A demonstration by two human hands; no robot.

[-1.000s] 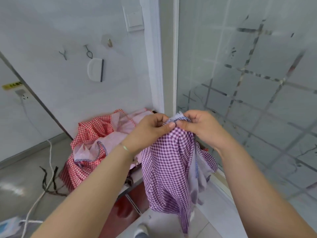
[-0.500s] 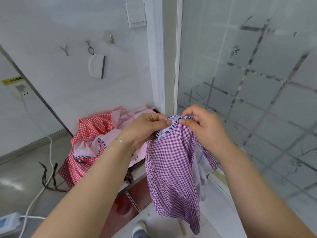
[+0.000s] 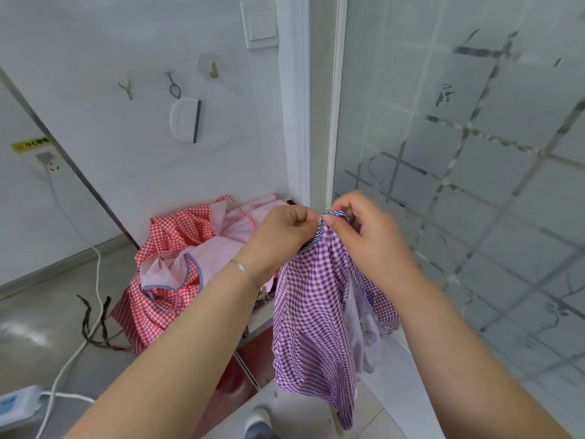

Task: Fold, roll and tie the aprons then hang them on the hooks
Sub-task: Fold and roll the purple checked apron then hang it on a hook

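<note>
Two hands, left [image 3: 281,236] and right [image 3: 364,236], pinch one purple checked apron [image 3: 313,312]. Left of the hands: one heap of red checked aprons [image 3: 177,267], number within unclear. Above them: three wall hooks [image 3: 212,68], one hanging scraper [image 3: 186,120], one light switch [image 3: 261,26]. Far left: one socket [image 3: 50,163].

White scraper [image 3: 185,121] hangs on wall; light switch [image 3: 260,26] above; socket [image 3: 50,163] at left

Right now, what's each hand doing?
Left hand: closed, pinching the purple apron at its striped top edge.
Right hand: closed, pinching the same edge.
</note>
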